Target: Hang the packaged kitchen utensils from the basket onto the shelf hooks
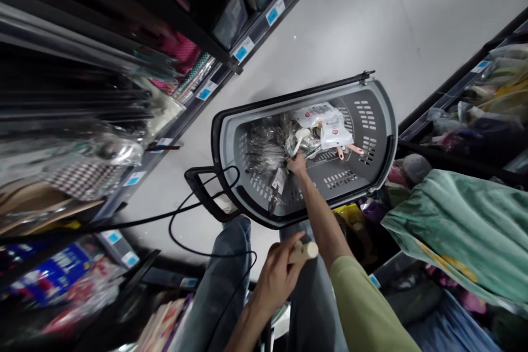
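Reach-in step I guess: right hand (297, 164) in gray basket (388, 115), can't tell its grip, left hand (277, 270) clamped on pale rod (306, 253), next probably needs care.

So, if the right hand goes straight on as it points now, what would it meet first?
Most likely the clear plastic packets in the grey basket, just ahead of the right hand; depth is unclear, so it may already be touching them.

Left hand (280, 272) curled, right arm (324, 217) outstretched
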The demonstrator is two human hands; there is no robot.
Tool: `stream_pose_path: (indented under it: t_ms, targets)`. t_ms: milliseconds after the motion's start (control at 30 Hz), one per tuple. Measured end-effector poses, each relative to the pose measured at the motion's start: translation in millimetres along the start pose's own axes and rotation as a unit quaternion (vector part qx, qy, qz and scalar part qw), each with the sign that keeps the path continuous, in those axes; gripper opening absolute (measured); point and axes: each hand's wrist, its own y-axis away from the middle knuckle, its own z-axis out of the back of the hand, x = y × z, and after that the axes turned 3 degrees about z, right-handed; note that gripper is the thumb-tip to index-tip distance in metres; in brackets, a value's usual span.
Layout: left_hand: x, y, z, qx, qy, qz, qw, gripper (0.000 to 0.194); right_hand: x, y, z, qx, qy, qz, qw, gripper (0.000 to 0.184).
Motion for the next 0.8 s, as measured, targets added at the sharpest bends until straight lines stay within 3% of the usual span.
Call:
stream_pose_path:
  t_ms: [67,133,200,300,367,467,533,600,667,700,767,800]
  targets:
    - [8.6,3.6,3.4,-0.011,0.008,0.019,1.000,0.034,3.1,8.3,-12.5,-0.020,-0.013,-0.024,0.999,0.027]
    - [16.7,4.3,7.3,-0.006,0.023,0.015,1.000,0.022,3.4,23.0,-6.2,-0.029,-0.038,-0.034,0.998,0.020]
    - [22.5,2.4,12.4,-0.004,0.028,-0.006,1.000,0.019,1.6,46.0,15.3,-0.023,-0.072,-0.031,0.997,0.016]
    - [24.3,-5.1,22.1,-0.009,0.006,-0.052,0.999,0.035,-5.1,99.5,60.4,0.012,-0.129,-0.035,0.991,0.032]
    - [20.9,-11.7,28.5,-0.006,-0.025,-0.078,0.997,0.049,-12.6,146.3,87.8,0.065,-0.172,-0.052,0.981,0.040]
    - [14.2,-19.9,33.6,0.020,-0.072,-0.094,0.993,0.072,-24.6,220.6,113.3,0.209,-0.302,-0.083,0.926,0.042]
    - [12.5,-22.1,32.8,0.046,-0.087,-0.100,0.990,0.081,-29.8,261.2,120.4,0.280,-0.305,-0.093,0.906,0.041]
    - [14.1,-21.0,29.9,0.051,-0.074,-0.101,0.991,0.076,-31.7,283.7,123.7,0.360,-0.271,-0.086,0.889,0.038]
    - [18.1,-17.2,27.4,0.032,-0.047,-0.097,0.994,0.063,-31.1,280.5,128.2,0.446,-0.227,-0.068,0.863,0.039]
    - [20.5,-14.7,27.0,0.021,-0.036,-0.093,0.995,0.059,-30.3,268.4,132.1,0.459,-0.207,-0.054,0.862,0.042]
    - [24.9,-9.1,28.5,0.017,-0.022,-0.087,0.996,0.058,-28.8,225.5,144.2,0.389,-0.160,-0.016,0.907,0.050]
    - [26.9,-6.2,30.3,0.025,-0.019,-0.088,0.996,0.061,-28.3,197.3,152.2,0.266,-0.126,0.021,0.955,0.053]
